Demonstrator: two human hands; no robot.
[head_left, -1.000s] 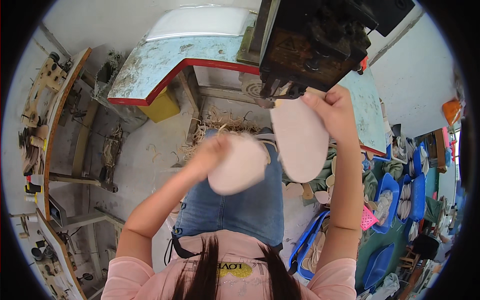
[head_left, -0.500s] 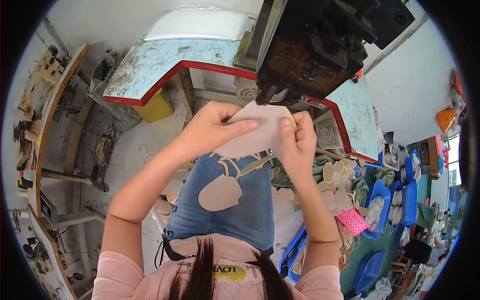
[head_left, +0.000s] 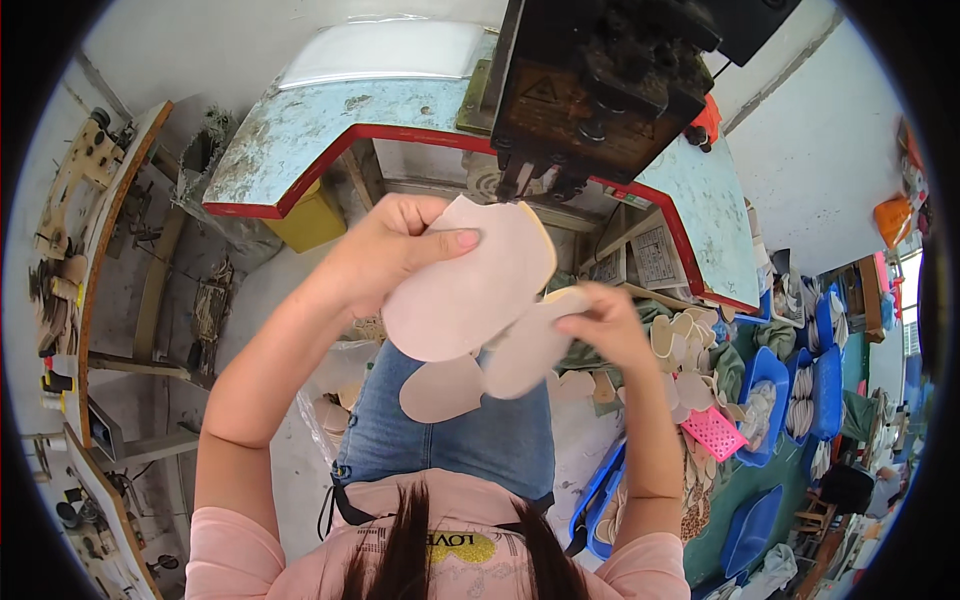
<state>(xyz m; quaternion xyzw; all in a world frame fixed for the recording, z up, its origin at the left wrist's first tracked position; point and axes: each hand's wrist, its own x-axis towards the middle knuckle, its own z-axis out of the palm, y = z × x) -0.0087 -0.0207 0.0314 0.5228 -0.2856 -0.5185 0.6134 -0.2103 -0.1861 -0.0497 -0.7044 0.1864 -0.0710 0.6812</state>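
My left hand pinches the upper left edge of a large beige shoe piece, flat and rounded, with a pale yellow rim on its right side. Its top edge is close under the head of a dark machine. To the right and a little lower, my right hand grips a slimmer beige shoe piece, slightly blurred, which overlaps the large one. A further rounded beige shoe piece shows over my jeans, its upper part hidden behind the held pieces.
A worn light blue table with a red edge curves around the machine. A yellow bin is below it. On the right lie heaped beige pieces, a pink basket and blue tubs. A wooden shelf stands left.
My right hand has moved down and right, bringing the slimmer piece apart from the large one. My left hand has shifted slightly left, tilting the large piece more upright.
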